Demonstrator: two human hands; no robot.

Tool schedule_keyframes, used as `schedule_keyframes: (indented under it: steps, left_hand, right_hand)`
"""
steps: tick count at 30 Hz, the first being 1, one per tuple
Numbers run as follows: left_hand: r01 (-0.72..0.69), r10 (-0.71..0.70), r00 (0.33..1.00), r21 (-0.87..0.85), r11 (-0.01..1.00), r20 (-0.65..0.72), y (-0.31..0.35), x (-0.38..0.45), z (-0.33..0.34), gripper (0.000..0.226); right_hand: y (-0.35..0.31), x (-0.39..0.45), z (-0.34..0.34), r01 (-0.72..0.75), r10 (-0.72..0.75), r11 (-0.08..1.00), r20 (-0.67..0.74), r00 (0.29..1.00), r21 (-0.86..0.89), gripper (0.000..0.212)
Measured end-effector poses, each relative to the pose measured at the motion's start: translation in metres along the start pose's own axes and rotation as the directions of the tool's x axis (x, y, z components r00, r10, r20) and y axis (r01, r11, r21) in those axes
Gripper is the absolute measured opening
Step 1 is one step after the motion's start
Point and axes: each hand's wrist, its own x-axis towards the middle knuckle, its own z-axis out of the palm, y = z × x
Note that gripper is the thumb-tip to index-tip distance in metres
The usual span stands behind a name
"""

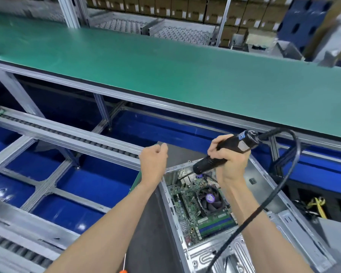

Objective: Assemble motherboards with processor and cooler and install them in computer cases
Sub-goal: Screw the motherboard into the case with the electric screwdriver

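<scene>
Two bare hands work over the open case (283, 219) at near right; its green motherboard (203, 211) lies flat inside, dark fan cooler (210, 199) seated at its middle; the right hand (229, 160) grips a black corded screwdriver (222, 152), tip down toward the board's far edge; the left hand (153, 160) is curled over the case's far-left corner.

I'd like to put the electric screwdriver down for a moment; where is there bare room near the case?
The green shelf beyond the hands is bare across its width. Left of the case, only open frame rails over blue floor: no surface. Inside the case, motherboard and cooler fan crowd it; the right hand holds the screwdriver there.
</scene>
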Motion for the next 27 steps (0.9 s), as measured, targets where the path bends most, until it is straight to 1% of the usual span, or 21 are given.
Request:
schedule_keyframes:
  steps: [1, 2, 3, 4, 5, 6, 7, 10, 12, 15, 17, 20, 21, 22, 24, 27]
  left_hand:
    - [0.162, -0.163, 0.986, -0.253, 0.954, 0.019, 0.005, 0.001, -0.003, 0.052]
    - [0.308, -0.299, 0.949, -0.483, 0.819, 0.098, 0.009, 0.003, -0.007, 0.052]
    - [0.413, -0.370, 0.904, -0.657, 0.630, 0.213, 0.010, 0.004, -0.012, 0.048]
    - [0.481, -0.387, 0.862, -0.769, 0.422, 0.327, 0.011, 0.004, -0.016, 0.040]
    - [0.513, -0.370, 0.833, -0.824, 0.241, 0.411, 0.011, 0.003, -0.020, 0.030]
    - [0.516, -0.338, 0.827, -0.845, 0.139, 0.449, 0.009, 0.002, -0.023, 0.021]
    - [0.506, -0.299, 0.838, -0.855, 0.110, 0.457, 0.007, 0.000, -0.025, 0.020]
    - [0.496, -0.193, 0.864, -0.852, 0.170, 0.464, 0.002, -0.006, -0.027, 0.049]
    - [0.508, -0.160, 0.859, -0.845, 0.167, 0.486, 0.004, -0.009, -0.027, 0.059]
    - [0.511, -0.159, 0.858, -0.844, 0.162, 0.489, 0.006, -0.013, -0.024, 0.062]
    - [0.513, -0.165, 0.857, -0.841, 0.174, 0.489, 0.007, -0.014, -0.023, 0.062]
    - [0.518, -0.181, 0.852, -0.838, 0.169, 0.490, 0.006, -0.015, -0.023, 0.060]
    - [0.525, -0.176, 0.850, -0.832, 0.182, 0.497, 0.004, -0.015, -0.025, 0.059]
    - [0.536, -0.167, 0.844, -0.817, 0.213, 0.510, 0.002, -0.016, -0.029, 0.059]
    - [0.563, -0.168, 0.825, -0.764, 0.316, 0.539, -0.004, -0.018, -0.037, 0.057]
    - [0.579, -0.277, 0.811, -0.642, 0.502, 0.515, -0.012, -0.022, -0.046, 0.055]
  right_hand:
    - [-0.009, 0.001, -0.002, -0.005, 0.008, 0.997, -0.037, 0.999, 0.081, 0.027]
    - [-0.019, 0.002, -0.004, -0.005, 0.015, 0.989, -0.072, 0.997, 0.147, 0.029]
    - [-0.028, 0.003, -0.005, -0.003, 0.024, 0.979, -0.098, 0.995, 0.205, 0.030]
    - [-0.036, 0.003, -0.006, -0.004, 0.037, 0.963, -0.117, 0.992, 0.269, 0.030]
    - [-0.044, 0.003, -0.006, -0.006, 0.051, 0.942, -0.126, 0.991, 0.336, 0.030]
    - [-0.050, 0.003, -0.006, -0.006, 0.060, 0.920, -0.126, 0.990, 0.391, 0.031]
    - [-0.056, 0.002, -0.005, -0.004, 0.060, 0.904, -0.118, 0.991, 0.427, 0.031]
    - [-0.064, -0.003, 0.001, -0.003, 0.063, 0.879, -0.110, 0.992, 0.477, 0.027]
    - [-0.063, -0.005, 0.007, 0.002, 0.066, 0.864, -0.118, 0.991, 0.504, 0.034]
    - [-0.060, -0.006, 0.012, -0.005, 0.086, 0.859, -0.135, 0.987, 0.512, 0.042]
    - [-0.058, -0.007, 0.013, -0.019, 0.107, 0.867, -0.149, 0.983, 0.499, 0.042]
    - [-0.056, -0.007, 0.011, -0.027, 0.130, 0.875, -0.182, 0.975, 0.483, 0.036]
    - [-0.056, -0.007, 0.011, -0.020, 0.131, 0.870, -0.192, 0.973, 0.492, 0.035]
    - [-0.057, -0.007, 0.010, -0.010, 0.128, 0.865, -0.201, 0.971, 0.502, 0.033]
    - [-0.060, -0.006, 0.010, 0.012, 0.113, 0.862, -0.214, 0.970, 0.507, 0.028]
    - [-0.065, -0.005, 0.010, 0.030, 0.087, 0.874, -0.217, 0.972, 0.485, 0.025]
